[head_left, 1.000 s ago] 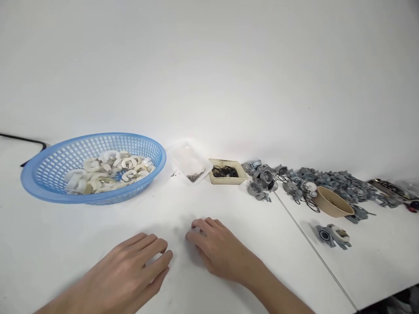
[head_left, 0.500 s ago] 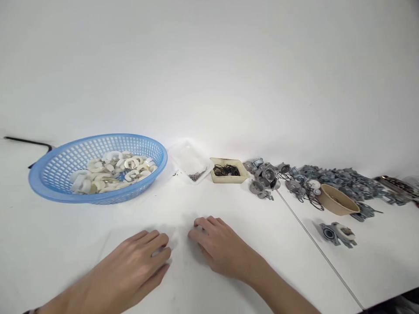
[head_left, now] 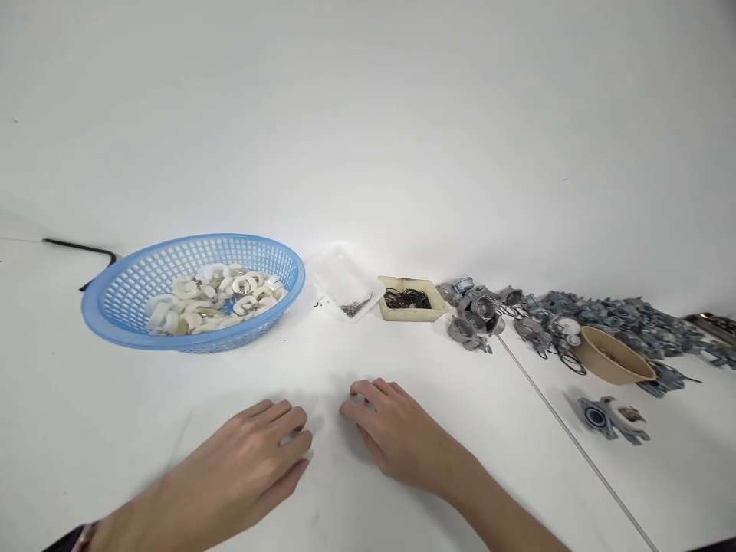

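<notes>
Both my hands lie palm down on the white table [head_left: 402, 360], close together near its front. My left hand [head_left: 247, 460] rests flat with fingers loosely spread and holds nothing. My right hand [head_left: 396, 433] sits just to its right, fingers slightly curled onto the surface, also holding nothing. A narrow gap of bare table separates the fingertips. Nothing lies under or between the hands that I can see.
A blue plastic basket [head_left: 115, 310] with several white C-shaped pieces stands at back left. Behind the hands are a clear tray [head_left: 336, 272] with small pins, a beige tray [head_left: 434, 307] of black rings, a heap of grey metal castings [head_left: 609, 318], a brown bowl [head_left: 612, 368] and one casting apart [head_left: 612, 418].
The view has shifted left, so everything on the table sits further right in the picture. My hands have stayed on the table in nearly the same pose.
</notes>
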The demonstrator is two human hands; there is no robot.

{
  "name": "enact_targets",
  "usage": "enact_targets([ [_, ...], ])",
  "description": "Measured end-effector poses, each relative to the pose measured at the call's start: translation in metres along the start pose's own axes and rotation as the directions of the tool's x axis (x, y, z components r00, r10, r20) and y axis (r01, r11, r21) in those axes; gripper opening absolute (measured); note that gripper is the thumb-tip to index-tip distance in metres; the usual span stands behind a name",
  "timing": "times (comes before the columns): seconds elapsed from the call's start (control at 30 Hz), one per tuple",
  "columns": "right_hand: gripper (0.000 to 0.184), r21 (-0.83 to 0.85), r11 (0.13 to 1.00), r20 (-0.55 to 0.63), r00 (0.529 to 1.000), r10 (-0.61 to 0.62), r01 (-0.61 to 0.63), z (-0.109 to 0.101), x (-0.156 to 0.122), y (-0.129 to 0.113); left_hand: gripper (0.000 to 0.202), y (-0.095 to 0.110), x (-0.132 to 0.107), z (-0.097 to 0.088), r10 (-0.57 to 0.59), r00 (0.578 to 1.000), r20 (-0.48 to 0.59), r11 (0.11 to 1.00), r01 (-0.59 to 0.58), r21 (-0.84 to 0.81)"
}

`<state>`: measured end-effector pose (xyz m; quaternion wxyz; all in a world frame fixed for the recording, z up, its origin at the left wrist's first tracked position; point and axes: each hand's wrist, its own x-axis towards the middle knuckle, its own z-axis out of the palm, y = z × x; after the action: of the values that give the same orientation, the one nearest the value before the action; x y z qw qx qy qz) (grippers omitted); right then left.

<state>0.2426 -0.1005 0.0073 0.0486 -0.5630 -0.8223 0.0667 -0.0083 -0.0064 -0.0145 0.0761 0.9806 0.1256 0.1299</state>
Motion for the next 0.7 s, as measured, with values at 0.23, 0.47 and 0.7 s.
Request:
enact_targets([
  [0.23,0.026,-0.008,1.0,-0.005,1.0,-0.002,0.001,-0.0008,0.0,0.0003,0.017,-0.0007,0.0014,0.0002,0.03,0.998,-0.047,1.0,-0.03,0.006],
  [0.47,0.026,-0.018,1.0,-0.002,1.0,-0.003,0.003,-0.0032,0.0011,-0.0011,0.021,0.0002,0.0033,-0.0035,0.054,0.99,-0.128,0.998,-0.056,-0.011],
  [0.7,0.025,-0.03,1.0,-0.01,1.0,0.002,-0.002,-0.0008,0.0004,0.0003,0.021,0.0009,0.006,-0.0062,0.081,0.984,-0.159,0.997,-0.081,0.012],
])
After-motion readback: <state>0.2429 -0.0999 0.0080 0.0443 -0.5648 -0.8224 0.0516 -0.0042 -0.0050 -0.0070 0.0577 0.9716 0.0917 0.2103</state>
